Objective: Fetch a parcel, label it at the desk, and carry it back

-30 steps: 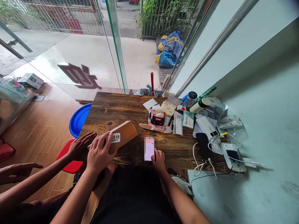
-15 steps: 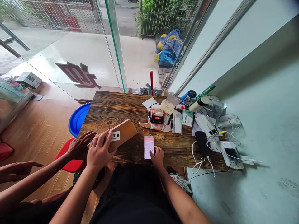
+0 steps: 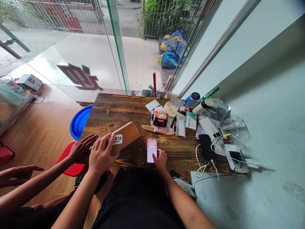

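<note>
My left hand (image 3: 102,155) lies over the near left part of a brown cardboard box (image 3: 127,135), its fingers wrapped across the top beside a white label ending in 010. The box rests at a slant on the dark wooden table (image 3: 119,109). At the table's near edge, my right hand (image 3: 161,160) has its thumb on the screen of a lit phone (image 3: 152,150), with the other fingers curled at the phone's right side. The phone lies flat, face up. Beyond it is a knife (image 3: 149,128) with a light blade.
Another person's hand (image 3: 82,147) lies at the table's left edge. Papers, an orange-black device (image 3: 160,118) and bottles crowd the back right. A black power bank (image 3: 207,147) with white cables sits at right. Blue (image 3: 81,122) and red (image 3: 69,159) stools stand left.
</note>
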Motion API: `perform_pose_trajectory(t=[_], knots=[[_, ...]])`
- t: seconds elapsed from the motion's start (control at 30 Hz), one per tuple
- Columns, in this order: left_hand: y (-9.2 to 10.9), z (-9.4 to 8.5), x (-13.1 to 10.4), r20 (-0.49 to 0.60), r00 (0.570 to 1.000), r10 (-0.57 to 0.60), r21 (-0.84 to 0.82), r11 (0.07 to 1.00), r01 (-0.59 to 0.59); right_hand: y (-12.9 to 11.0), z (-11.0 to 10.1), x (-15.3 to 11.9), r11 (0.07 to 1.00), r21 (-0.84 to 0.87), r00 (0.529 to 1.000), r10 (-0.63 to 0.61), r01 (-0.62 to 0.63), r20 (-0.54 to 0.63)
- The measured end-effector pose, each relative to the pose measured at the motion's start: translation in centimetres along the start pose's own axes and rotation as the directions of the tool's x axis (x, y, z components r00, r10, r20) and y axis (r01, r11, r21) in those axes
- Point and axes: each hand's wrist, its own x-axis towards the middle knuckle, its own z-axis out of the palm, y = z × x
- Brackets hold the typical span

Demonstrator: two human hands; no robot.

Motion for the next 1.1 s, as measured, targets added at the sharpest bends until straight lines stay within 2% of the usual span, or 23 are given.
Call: perform_pose_trajectory(t=[0.17,0.3,0.43,0.63,1.1], knots=[[0.1,-0.2,0.2,-0.020,1.000,0.012,0.011,1.000,-0.011,-0.8,0.7,-0.1,0.997,-0.032,0.997,0.065,-0.067,-0.044],[0.3,-0.4,0.3,-0.030,0.999,0.023,0.017,1.000,-0.022,-0.7,0.7,-0.1,0.998,-0.031,0.997,0.059,-0.061,-0.054],[0.4,-0.4,0.3,-0.039,0.999,0.021,0.021,1.000,-0.020,-0.4,0.0,0.3,1.000,-0.016,0.999,-0.010,0.009,-0.041],[0.2,-0.3,0.2,-0.026,1.000,0.014,0.020,1.000,-0.013,-0.7,-0.3,1.1,0.983,-0.010,0.983,-0.186,0.186,-0.006],[0.1,-0.1,0.3,-0.032,0.999,0.014,0.025,1.000,-0.013,1.9,-0.6,0.3,0.945,0.050,0.944,-0.325,0.322,0.059]])
